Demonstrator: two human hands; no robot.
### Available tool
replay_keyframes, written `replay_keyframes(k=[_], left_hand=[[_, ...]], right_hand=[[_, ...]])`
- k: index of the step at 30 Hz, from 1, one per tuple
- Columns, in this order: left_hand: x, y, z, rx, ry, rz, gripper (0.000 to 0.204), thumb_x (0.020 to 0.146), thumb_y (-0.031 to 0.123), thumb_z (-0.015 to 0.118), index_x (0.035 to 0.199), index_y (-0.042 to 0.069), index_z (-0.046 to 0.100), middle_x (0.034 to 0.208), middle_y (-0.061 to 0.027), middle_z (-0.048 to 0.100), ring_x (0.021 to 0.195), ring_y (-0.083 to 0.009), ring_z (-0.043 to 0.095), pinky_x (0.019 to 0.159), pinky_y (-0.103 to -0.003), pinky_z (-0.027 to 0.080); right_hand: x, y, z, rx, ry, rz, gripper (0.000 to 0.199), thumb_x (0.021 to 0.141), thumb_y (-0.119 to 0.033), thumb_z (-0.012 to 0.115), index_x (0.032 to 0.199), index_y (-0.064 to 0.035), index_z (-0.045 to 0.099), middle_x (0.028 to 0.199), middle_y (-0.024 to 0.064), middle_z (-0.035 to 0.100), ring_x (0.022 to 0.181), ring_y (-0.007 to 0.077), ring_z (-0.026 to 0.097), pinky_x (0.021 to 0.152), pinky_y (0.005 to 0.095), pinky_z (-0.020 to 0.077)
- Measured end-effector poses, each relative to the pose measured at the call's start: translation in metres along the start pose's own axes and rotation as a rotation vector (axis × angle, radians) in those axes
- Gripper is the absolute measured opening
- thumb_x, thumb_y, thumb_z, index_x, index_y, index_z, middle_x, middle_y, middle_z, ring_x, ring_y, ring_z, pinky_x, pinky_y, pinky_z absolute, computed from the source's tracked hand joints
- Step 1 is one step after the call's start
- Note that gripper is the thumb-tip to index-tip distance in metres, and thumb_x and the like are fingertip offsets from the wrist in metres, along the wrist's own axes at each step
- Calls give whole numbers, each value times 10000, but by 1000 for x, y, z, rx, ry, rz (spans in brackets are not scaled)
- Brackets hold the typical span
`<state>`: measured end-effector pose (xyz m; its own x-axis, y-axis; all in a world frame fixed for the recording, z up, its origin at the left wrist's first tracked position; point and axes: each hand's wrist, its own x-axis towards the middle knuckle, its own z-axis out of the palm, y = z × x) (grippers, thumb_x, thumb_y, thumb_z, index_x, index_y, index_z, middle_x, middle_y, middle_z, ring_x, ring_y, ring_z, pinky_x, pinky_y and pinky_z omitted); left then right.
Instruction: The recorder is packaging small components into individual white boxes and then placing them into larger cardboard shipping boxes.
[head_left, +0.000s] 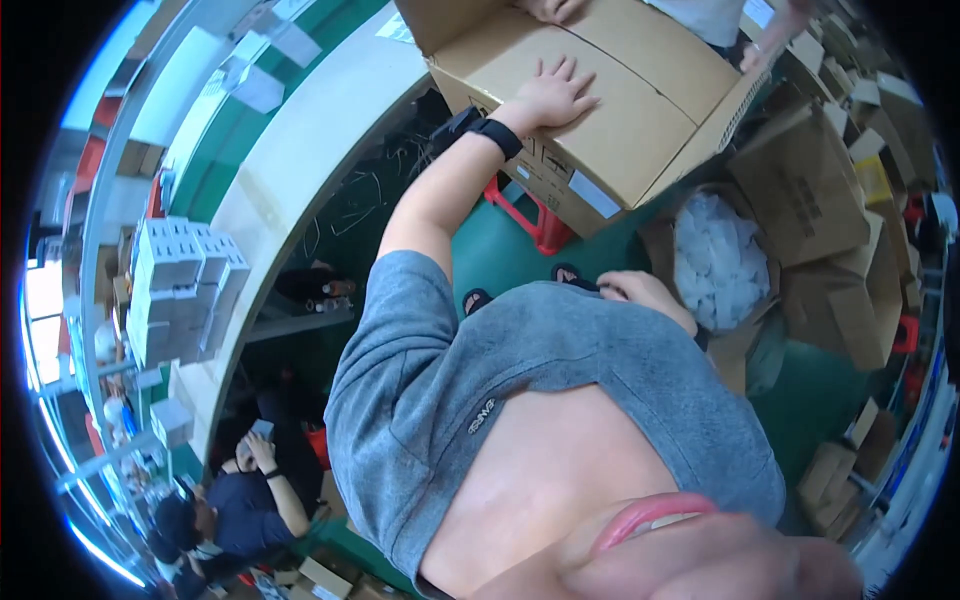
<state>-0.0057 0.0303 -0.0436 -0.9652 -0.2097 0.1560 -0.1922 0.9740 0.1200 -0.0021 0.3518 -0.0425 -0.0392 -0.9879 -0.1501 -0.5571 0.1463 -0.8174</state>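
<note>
left hand (553, 97) flat on cardboard box (610, 120)

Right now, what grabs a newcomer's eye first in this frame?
The large cardboard box at top centre, standing on a red stool, with the left hand flat on its closed flap. Below it, the grey T-shirt fills the middle of the view, and the right hand sits at its edge. An open carton of white bagged items stands at the right.

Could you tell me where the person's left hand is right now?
The left hand lies flat on the closed flap of the cardboard box, top centre of the head view.
</note>
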Motion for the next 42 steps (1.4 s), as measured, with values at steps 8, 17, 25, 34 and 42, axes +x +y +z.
replay_keyframes(k=[8,17,25,34,42], left_hand=[[-158,74,6,-736,283,173,391,809,194,530,1160,36,467,1252,-194,404,1175,-349,368,973,-428,295],[-392,3,52,-545,-552,-554,483,857,418,409,1111,19,503,950,-232,585,926,-380,541,791,-426,434],[-401,24,23,-711,-258,-705,429,852,363,449,1111,26,505,978,-228,575,936,-382,533,797,-421,427],[-313,10,-47,-805,455,-232,152,826,107,528,932,28,602,824,-138,613,750,-258,600,666,-310,463],[-197,42,-116,-916,393,295,189,827,149,523,719,1,568,631,-107,566,575,-203,548,532,-288,433]], right_hand=[[92,-64,-13,68,453,-158,241,830,-154,504,1033,-32,549,845,172,594,790,280,586,695,338,451],[199,26,-169,-601,417,590,493,827,-392,445,1073,25,534,1107,209,531,1059,349,490,862,399,409],[181,87,-211,-727,544,862,626,868,-514,236,1164,-29,500,1212,194,469,1144,356,424,991,420,284],[93,-151,-98,-972,973,-21,294,810,-296,523,691,-28,511,715,176,502,685,356,509,589,444,408],[72,-95,87,-771,567,23,190,743,-216,596,836,-51,584,849,119,536,774,294,486,650,385,402]])
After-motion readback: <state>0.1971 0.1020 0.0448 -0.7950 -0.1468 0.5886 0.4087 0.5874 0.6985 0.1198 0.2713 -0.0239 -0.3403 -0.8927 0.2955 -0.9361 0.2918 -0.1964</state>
